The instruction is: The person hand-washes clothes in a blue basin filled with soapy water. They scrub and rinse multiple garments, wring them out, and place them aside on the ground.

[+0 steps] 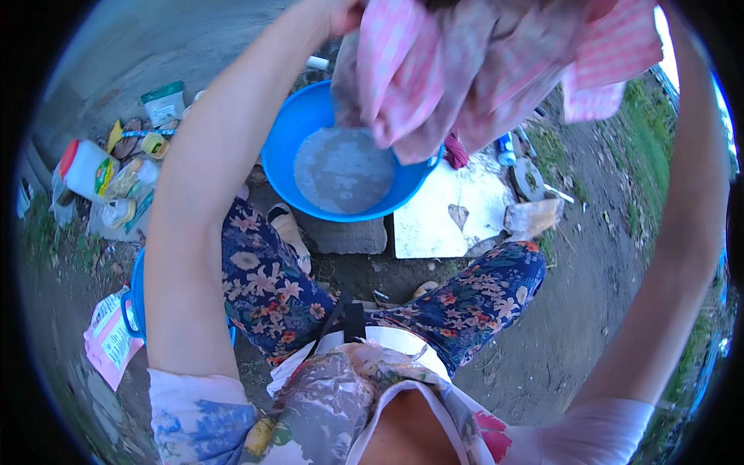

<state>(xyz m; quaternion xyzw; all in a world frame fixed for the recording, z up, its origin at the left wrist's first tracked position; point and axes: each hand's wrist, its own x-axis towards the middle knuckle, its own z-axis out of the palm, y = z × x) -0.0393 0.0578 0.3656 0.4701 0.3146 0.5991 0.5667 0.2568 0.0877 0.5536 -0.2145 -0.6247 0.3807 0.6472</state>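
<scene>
Both my arms are raised toward the top of the view, holding up a wet pink checked cloth (pixel 473 70) over a blue basin (pixel 283 151) of soapy grey water. My left hand (pixel 341 14) grips the cloth's left upper edge; only part of it shows at the frame's top. My right hand is hidden behind the cloth or beyond the top edge; only its forearm (pixel 682 232) shows on the right. The cloth hangs bunched, its lower end just above the basin's far rim.
A white flat slab (pixel 434 221) lies right of the basin, a grey stone block (pixel 349 236) under its front. Bottles and packets, including a white jug with red cap (pixel 87 169), lie at left. Another blue tub (pixel 133 306) and a pink packet (pixel 108 341) sit lower left. Dirt ground and grass at right.
</scene>
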